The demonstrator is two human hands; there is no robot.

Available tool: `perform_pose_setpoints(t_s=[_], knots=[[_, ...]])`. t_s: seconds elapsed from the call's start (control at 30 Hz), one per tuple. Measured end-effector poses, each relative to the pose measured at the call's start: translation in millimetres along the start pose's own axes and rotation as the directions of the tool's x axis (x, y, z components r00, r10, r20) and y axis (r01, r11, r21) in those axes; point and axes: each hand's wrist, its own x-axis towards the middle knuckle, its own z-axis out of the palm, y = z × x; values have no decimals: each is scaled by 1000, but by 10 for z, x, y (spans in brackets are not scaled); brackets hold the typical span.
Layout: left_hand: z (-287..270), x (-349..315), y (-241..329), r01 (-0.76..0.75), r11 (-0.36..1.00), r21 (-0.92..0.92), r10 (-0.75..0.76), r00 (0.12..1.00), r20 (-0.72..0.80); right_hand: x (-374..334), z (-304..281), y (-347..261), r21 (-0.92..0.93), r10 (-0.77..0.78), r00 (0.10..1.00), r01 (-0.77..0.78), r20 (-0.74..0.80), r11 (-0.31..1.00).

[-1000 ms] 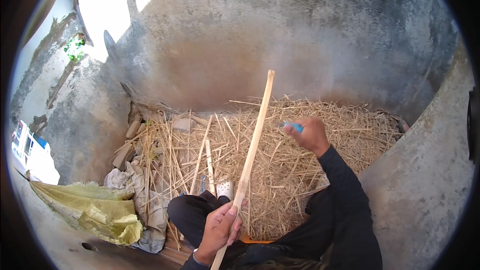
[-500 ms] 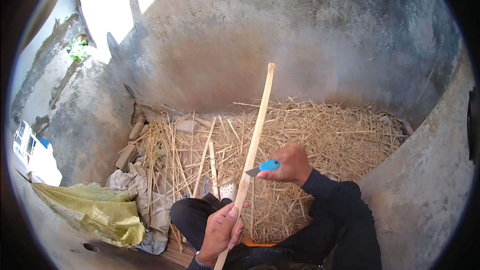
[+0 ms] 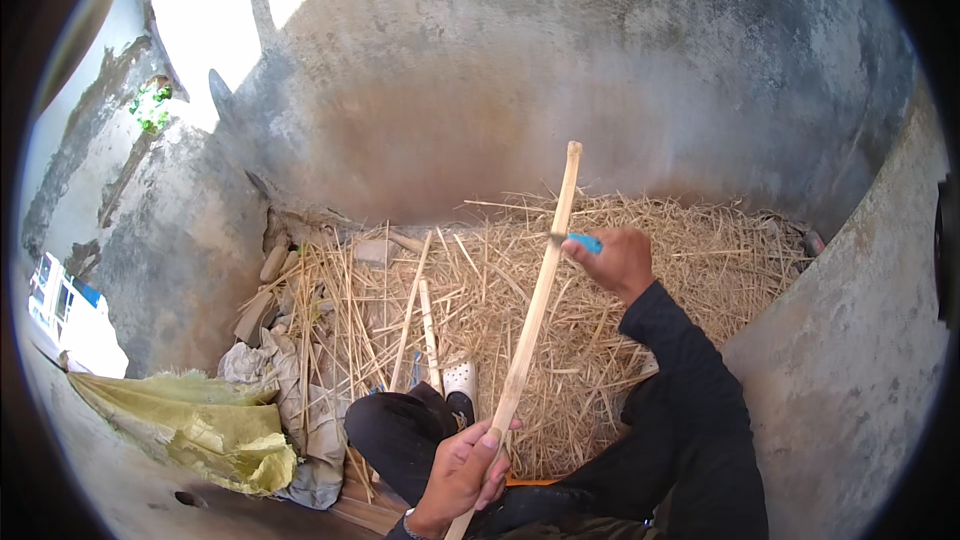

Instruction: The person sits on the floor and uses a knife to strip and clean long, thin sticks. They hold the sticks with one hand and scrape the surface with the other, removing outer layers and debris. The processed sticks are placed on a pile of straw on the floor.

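Smooth pale wooden stick (image 3: pixel 540 290), blue plastic knife (image 3: pixel 583 241), dry straw (image 3: pixel 650 270), rough concrete wall (image 3: pixel 600 70).

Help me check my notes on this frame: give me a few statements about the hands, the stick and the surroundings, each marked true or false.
1. The left hand grips the stick near its lower end. True.
2. The right hand is empty. False: it holds a blue-handled knife against the stick.
3. The knife meets the stick in its upper part, well above the left hand. True.
4. The stick lies flat on the straw. False: it is held up, slanting away from the person.
5. A yellow-green sack lies to the person's right. False: it lies to the left.
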Motion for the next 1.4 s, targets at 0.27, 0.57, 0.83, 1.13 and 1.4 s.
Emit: perform_pose_setpoints(t_s=[0.27,0.57,0.83,1.13,1.4], knots=[[28,-200,-99,88,996,-31,-86,995,56,406,-71,728,-59,328,940,-334,-90,941],[-104,-26,-126,9,999,32,-8,999,-44,238,-215,1085,-32,351,929,-357,-119,933],[-113,72,68,-76,991,111,84,994,-74,-400,-170,-617,103,-364,923,353,123,930],[-154,34,60,-75,997,34,78,994,-77,-358,12,-694,101,-298,950,289,89,952],[-160,-1,35,-85,996,16,85,996,-21,-206,107,-428,178,-138,988,124,68,976]])
